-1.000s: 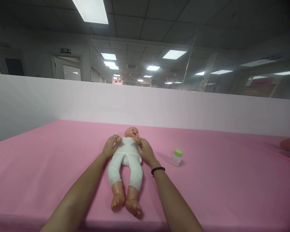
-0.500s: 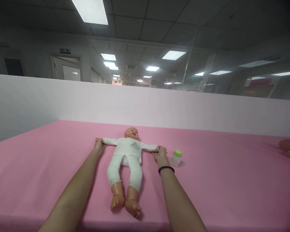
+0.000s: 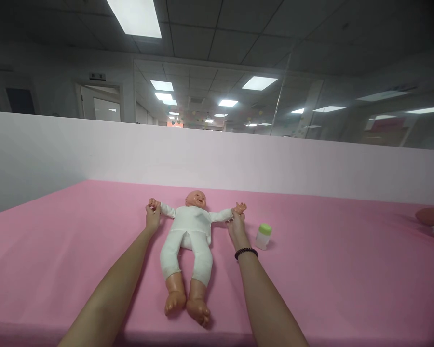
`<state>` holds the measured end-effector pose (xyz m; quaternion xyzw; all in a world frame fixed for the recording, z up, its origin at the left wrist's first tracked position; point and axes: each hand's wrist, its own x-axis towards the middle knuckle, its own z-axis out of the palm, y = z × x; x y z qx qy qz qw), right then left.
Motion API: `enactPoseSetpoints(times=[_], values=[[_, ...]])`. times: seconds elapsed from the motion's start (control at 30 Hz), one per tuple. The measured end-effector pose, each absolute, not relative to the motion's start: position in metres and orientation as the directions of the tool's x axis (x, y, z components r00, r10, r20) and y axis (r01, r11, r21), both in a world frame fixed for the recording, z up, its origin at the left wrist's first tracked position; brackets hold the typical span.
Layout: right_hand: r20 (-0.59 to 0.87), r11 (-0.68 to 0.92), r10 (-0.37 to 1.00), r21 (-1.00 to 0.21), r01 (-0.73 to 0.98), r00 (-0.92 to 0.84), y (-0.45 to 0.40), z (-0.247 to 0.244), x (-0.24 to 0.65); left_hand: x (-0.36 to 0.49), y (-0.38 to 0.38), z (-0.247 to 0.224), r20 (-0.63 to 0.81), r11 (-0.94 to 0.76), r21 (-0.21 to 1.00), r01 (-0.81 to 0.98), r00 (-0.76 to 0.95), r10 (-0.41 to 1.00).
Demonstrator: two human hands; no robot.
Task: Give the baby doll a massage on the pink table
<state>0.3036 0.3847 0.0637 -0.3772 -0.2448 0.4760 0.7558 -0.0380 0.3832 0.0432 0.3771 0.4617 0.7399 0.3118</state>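
A baby doll (image 3: 192, 226) in a white cloth suit lies on its back, its head away from me and its bare feet toward me. My left hand (image 3: 152, 218) is closed around the doll's wrist on the left side. On the other side my right hand (image 3: 237, 227), with a dark coiled band at the wrist, grips the doll's other forearm near its hand. Both doll arms are spread outward and raised a little, their small hands showing beyond my fingers. Just right of my right hand stands a small bottle (image 3: 264, 237) with a green lid, apart from it.
The pink-covered table (image 3: 329, 279) runs out to both sides. A low white wall (image 3: 217, 156) closes off its far edge, with glass above it. At the far right edge lies a partly visible skin-coloured object (image 3: 430, 217), blurred.
Both my hands have lifted the doll's arms slightly and drawn them inward, so the doll's hands now sit higher. The doll's body and the bottle have stayed in place.
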Motion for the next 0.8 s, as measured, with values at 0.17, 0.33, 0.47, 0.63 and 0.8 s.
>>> enactPoseSetpoints(times=[0.17,0.33,0.47,0.63,0.8], values=[[0.307,0.401,0.914,-0.786,-0.471,0.267,0.372,0.077,0.295,-0.019,0.366,0.052,0.557,-0.539,0.828,0.157,-0.346,0.755],[0.480,0.455,0.877,-0.841,-0.293,-0.015,0.359,0.083,0.283,-0.012,0.358,0.050,0.722,-0.692,0.445,0.568,0.230,0.652],[0.483,0.503,0.829,-0.864,0.000,-0.283,0.353,0.081,0.268,-0.012,0.358,0.052,0.693,-0.679,0.345,0.648,0.312,0.650],[0.581,0.638,0.753,-0.760,0.124,-0.311,0.355,0.076,0.258,-0.013,0.357,0.053,0.667,-0.654,0.325,0.683,0.325,0.670],[0.505,0.536,0.820,-0.843,0.048,-0.270,0.356,0.076,0.263,-0.010,0.354,0.052,0.655,-0.613,0.450,0.649,0.227,0.721]])
